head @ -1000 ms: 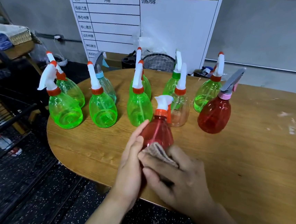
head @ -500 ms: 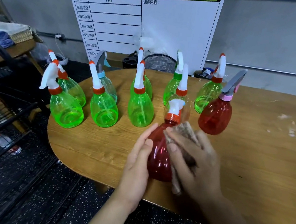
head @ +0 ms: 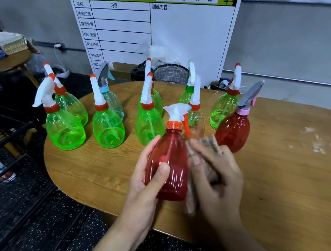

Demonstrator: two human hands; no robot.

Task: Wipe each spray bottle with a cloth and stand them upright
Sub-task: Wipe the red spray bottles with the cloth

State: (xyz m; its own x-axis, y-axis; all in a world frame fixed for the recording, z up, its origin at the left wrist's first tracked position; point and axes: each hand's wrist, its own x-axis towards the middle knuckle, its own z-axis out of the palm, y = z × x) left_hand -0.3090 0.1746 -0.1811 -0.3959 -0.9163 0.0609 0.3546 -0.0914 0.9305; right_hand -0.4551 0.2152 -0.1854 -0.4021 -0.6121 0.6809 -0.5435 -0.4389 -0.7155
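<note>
Step in hand: wiping the red spray bottle (head: pixel 168 166), which sits upright at the near edge of the wooden table (head: pixel 276 186), in front of the standing group.

Left hand (head: pixel 145 176): wrapped around the bottle's left side, thumb across the front of the body, fingers curled behind. Firm hold; it steadies the bottle.

Right hand (head: pixel 216 174): fingers bent over a brownish cloth (head: pixel 209 143), pressing it against the bottle's right flank. Part of the cloth hangs blurred below the palm. Cannot tell whether the bottle's base touches the table or is slightly lifted.

Behind, far side: 10 other bottles stand upright, mostly green, e.g. the green bottle (head: pixel 107 128) at left, a pale clear one just behind the held bottle's nozzle, and a second red bottle (head: pixel 232 131) at right with a grey trigger. No bottle visibly lying down.

Judgement: this looks like the last bottle being cleaned. Next move calls for turning the bottle in the left hand so the cloth reaches the unwiped faces, then setting it down without knocking its neighbours.
</note>
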